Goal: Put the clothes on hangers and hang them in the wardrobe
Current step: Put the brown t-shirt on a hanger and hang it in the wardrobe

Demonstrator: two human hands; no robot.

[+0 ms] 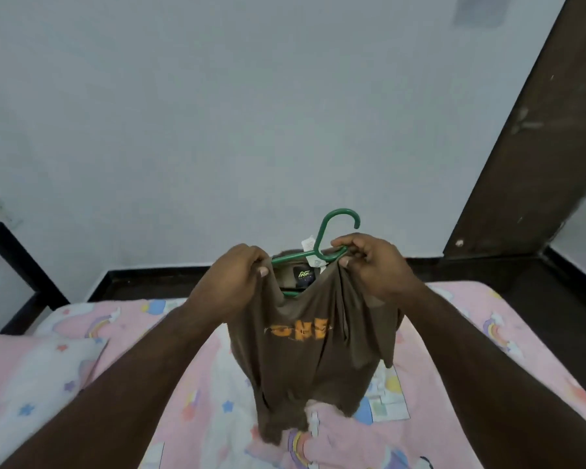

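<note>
**Brown shirt being worked onto the green hanger**

The brown T-shirt [315,336] is being held up in mid-air over the bed [454,367], its hem trailing down to touch the pink rainbow-print sheet. The green hanger [329,242] is being threaded through the neck opening: its hook is standing clear above the collar, one shoulder bar is showing across the neckline, and a sliver of the lower bar is being glimpsed inside the shirt. The collar is being pinched on one side by the left hand [234,279], thumb pressed against curled fingers [256,265]. On the other side the fabric and the end of the hanger bar are being gripped together by the right hand [372,265], fingers curled round them.

As a judgement, the job is being caught midway on this garment: the hanger is inside, but the shoulders are not yet being seated squarely and the cloth is bunching. The hanging itself is still to be done; no wardrobe rail is being shown, so how many clothes remain cannot be told.

Open room is being offered ahead, toward the plain white wall [251,113]. A dark wooden panel [538,147] is rising at the right, and the black bed frame [21,265] is edging the left.
</note>
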